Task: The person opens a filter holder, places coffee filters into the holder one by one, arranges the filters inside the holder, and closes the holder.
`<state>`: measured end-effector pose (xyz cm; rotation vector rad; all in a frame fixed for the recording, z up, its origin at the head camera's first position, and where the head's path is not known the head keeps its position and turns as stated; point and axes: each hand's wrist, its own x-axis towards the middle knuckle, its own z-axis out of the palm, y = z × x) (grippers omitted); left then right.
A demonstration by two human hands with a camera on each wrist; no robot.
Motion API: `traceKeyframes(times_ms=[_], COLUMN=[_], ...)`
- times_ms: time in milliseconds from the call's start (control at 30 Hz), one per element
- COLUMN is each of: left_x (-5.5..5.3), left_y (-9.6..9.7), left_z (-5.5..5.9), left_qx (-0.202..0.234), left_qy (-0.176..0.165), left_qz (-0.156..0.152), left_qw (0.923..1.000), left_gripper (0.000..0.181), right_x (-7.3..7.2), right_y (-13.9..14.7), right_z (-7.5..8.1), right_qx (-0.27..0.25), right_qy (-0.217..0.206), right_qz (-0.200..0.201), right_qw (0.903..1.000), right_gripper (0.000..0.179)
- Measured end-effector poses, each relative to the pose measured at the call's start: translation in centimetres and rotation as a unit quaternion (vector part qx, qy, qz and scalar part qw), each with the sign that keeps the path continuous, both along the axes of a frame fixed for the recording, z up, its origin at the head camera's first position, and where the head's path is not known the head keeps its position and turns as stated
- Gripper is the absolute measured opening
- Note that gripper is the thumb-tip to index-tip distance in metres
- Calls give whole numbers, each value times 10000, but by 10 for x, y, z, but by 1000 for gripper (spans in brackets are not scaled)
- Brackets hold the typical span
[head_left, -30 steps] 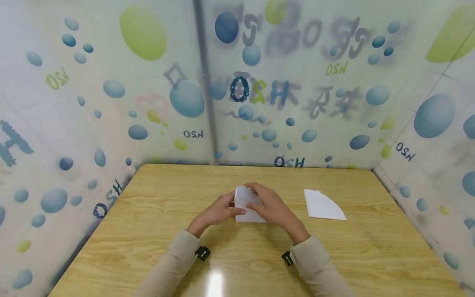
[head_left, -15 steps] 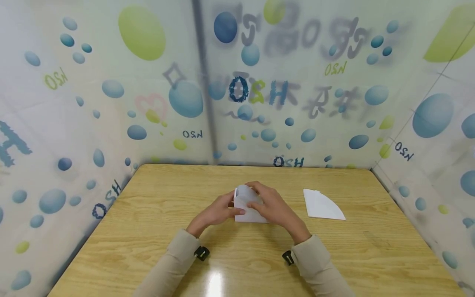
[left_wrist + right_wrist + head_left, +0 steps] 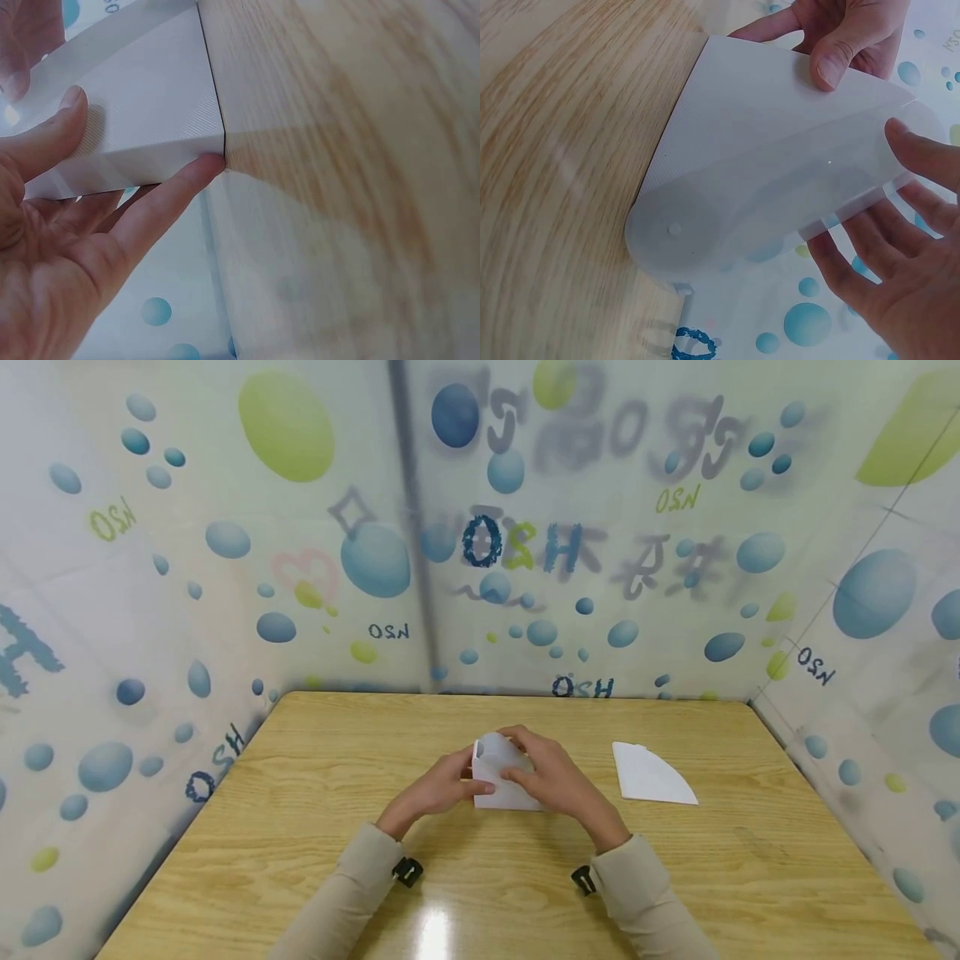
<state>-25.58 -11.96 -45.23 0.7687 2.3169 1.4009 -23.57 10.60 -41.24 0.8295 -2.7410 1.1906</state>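
Note:
Near the table's middle, a white coffee filter case (image 3: 510, 800) with ribbed faces and a translucent cover (image 3: 787, 172) stands upright on one edge. My left hand (image 3: 442, 787) grips its left side, thumb on the ribbed face (image 3: 157, 94) and fingers along the side and behind. From the right, my right hand (image 3: 558, 781) holds the cover, thumb on its near face and fingers on the far side, as the right wrist view shows. The case's inside is hidden. To the right lies a fan-shaped stack of white coffee filters (image 3: 654, 777), touched by neither hand.
A wooden table (image 3: 315, 777) carries everything, its far edge close to a patterned fabric wall (image 3: 637, 610). Similar fabric rises on the left and right. Black wrist straps (image 3: 407, 872) show at both beige cuffs.
A small grey gap has appeared at the case's upper left, by the cover. My right hand has shifted very slightly to the right. My left hand and the filters stay put.

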Motion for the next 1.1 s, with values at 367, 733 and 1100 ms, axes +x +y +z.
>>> traceKeyframes(times_ms=[367,733,1100], left_x=[0,1,0], left_y=[-1,-1,1], left_z=[-1,-1,-3], left_qx=[56,11,34], left_qy=[5,6,52], left_qz=[46,81,99], left_qw=[10000,10000,9999], left_gripper=[52,51,44], right_x=[1,-1,-1], right_y=[4,6,10], right_z=[0,0,2], right_qx=[-69,-92,-153], right_qy=[-32,-90,-223], right_qz=[78,-24,-108], right_qw=[9999,9999,9996], right_gripper=[50,50,51])
